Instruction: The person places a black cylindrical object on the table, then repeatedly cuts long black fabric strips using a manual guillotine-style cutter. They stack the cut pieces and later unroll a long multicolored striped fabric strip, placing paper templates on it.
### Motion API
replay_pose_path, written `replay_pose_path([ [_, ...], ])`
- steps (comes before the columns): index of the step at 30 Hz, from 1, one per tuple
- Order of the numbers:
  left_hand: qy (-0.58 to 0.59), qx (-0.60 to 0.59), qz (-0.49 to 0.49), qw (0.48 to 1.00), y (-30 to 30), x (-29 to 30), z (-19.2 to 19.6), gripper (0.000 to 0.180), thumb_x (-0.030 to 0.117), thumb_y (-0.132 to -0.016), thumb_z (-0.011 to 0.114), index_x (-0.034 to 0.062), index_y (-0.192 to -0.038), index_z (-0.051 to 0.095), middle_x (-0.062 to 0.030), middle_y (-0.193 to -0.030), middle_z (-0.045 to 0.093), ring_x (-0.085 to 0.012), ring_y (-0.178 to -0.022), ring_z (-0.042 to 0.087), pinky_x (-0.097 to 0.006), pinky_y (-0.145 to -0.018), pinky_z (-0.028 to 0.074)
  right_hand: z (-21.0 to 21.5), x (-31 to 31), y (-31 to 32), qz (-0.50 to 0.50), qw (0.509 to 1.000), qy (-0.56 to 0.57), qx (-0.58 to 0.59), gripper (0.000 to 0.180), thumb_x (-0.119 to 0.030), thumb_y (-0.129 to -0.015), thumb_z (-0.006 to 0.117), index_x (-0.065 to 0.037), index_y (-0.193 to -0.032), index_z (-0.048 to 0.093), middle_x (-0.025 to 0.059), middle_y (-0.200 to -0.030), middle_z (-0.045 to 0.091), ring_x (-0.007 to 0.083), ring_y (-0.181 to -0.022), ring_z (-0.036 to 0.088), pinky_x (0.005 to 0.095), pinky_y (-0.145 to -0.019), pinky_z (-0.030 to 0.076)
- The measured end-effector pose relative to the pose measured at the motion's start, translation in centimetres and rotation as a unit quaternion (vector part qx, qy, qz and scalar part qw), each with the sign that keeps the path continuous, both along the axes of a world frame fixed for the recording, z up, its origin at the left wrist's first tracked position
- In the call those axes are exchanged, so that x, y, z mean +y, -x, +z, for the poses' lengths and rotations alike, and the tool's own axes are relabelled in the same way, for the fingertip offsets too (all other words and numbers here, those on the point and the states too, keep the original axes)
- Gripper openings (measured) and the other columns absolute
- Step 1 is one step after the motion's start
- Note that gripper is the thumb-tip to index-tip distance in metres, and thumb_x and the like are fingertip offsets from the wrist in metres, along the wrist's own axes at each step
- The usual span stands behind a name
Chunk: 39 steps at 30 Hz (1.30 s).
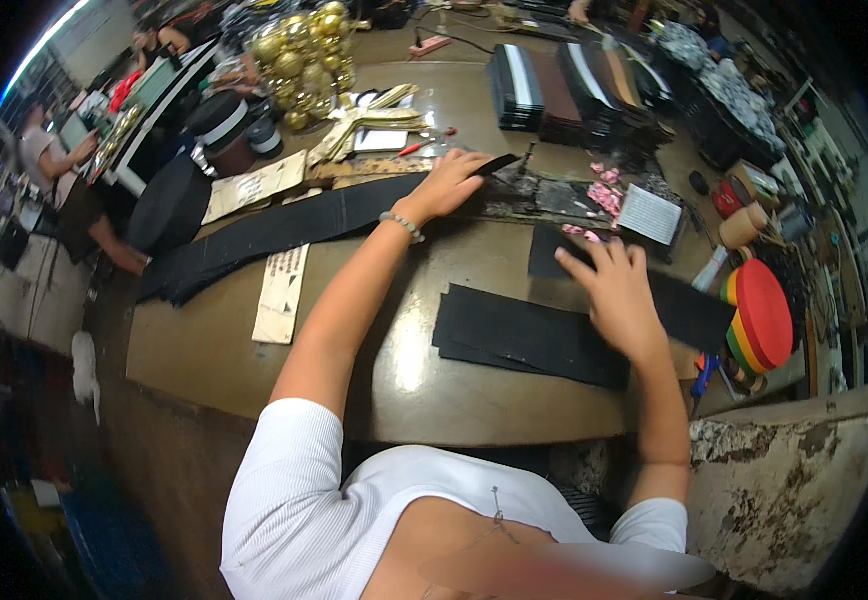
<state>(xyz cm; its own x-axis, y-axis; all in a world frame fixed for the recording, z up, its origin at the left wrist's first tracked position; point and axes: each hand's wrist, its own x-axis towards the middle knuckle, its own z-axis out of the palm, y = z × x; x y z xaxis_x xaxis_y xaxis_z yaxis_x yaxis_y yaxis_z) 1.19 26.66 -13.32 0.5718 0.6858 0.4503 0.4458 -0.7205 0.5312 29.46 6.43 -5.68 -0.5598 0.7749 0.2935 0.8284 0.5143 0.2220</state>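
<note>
- Long black strip (pixel 284 228), matte and flexible like webbing or thin sheeting, curves across the left of the tabletop (pixel 214 370); its layers fan unevenly at the far left end.
- Left hand (pixel 441 185) lies with bent fingers over the strip's right end, whose dark tip pokes out past the fingertips. From where I stand I can't tell whether the thumb pinches it from below.
- Right hand (pixel 621 295), fingers spread, reaches over a short black strip (pixel 694 310), flat and straight-edged; the hand and wrist hide its middle.
- Nearer the person, a few flat black rectangles (pixel 514 325) overlap slightly askew, their right end close under the right forearm.
- The tabletop is smooth and brownish, with a bright glare patch beside those rectangles.
- Crumpled pink scraps (pixel 604 195) sit by a white card (pixel 651 214); a thick round roll (pixel 764 315) shows a red face and yellow and green bands.
- Stiff cream card pieces (pixel 279 295) lie on the left, one partly covered by the long strip.
- Behind, shiny gold balls (pixel 304 60) bunch together, and curved straps (pixel 519 90) stand stacked.
- People at the far left are partly hidden; the dark lower-left corner is too blurred to read.
</note>
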Motion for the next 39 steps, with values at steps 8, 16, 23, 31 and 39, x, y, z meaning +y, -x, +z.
replay_pose_path([
  [8,-0.119,0.06,0.09,0.987,-2.6,-2.6,5.5,0.084,0.041,-0.074,0.071,0.0058,-0.143,0.04,-0.0192,-0.116,0.053,-0.0357,-0.11,0.051,-0.047,-0.093,0.038,-4.2,-4.1,7.9,0.094,0.959,0.248,0.102,0.066,-0.043,-0.084,0.069,-0.015,-0.14,0.049,0.0203,-0.149,0.038,0.0394,-0.141,0.032,0.0608,-0.115,0.023],
  [16,-0.175,0.085,0.042,0.98,-9.1,-9.7,9.7,0.088,0.041,-0.068,0.08,0.0014,-0.135,0.04,-0.0176,-0.115,0.051,-0.0348,-0.109,0.05,-0.047,-0.092,0.039,-3.4,5.2,18.4,0.247,0.963,-0.105,0.006,0.032,-0.024,-0.09,0.055,-0.005,-0.115,0.054,0.0241,-0.15,0.038,0.0372,-0.144,0.032,0.0622,-0.115,0.022],
  [23,-0.244,-0.169,-0.015,0.955,-8.1,-11.8,8.8,0.104,0.049,-0.056,0.087,0.0075,-0.137,0.036,-0.0165,-0.131,0.045,-0.0361,-0.127,0.042,-0.054,-0.112,0.023,-2.1,10.8,11.8,0.095,0.994,-0.026,0.039,0.039,-0.024,-0.081,0.063,-0.009,-0.117,0.057,0.0148,-0.121,0.055,0.028,-0.121,0.049,0.052,-0.106,0.031],
  [31,-0.227,-0.072,0.101,0.966,-3.3,-7.0,0.2,0.072,0.02,-0.059,0.082,0.0173,-0.12,0.044,-0.0151,-0.14,0.041,-0.0352,-0.132,0.038,-0.056,-0.109,0.022,5.2,9.5,3.5,0.168,0.961,-0.188,-0.116,0.026,-0.017,-0.069,0.069,-0.012,-0.093,0.061,0.0034,-0.104,0.056,0.0184,-0.1,0.054,0.031,-0.083,0.041],
  [39,-0.22,0.009,0.069,0.973,-3.8,-2.7,2.5,0.041,0.015,-0.068,0.075,0.0159,-0.105,0.058,-0.007,-0.123,0.053,-0.0296,-0.119,0.046,-0.043,-0.099,0.033,4.9,13.5,-2.1,0.098,0.981,-0.142,-0.085,0.048,-0.015,-0.062,0.081,-0.014,-0.104,0.057,0.0041,-0.118,0.055,0.0204,-0.105,0.053,0.0341,-0.084,0.041],
])
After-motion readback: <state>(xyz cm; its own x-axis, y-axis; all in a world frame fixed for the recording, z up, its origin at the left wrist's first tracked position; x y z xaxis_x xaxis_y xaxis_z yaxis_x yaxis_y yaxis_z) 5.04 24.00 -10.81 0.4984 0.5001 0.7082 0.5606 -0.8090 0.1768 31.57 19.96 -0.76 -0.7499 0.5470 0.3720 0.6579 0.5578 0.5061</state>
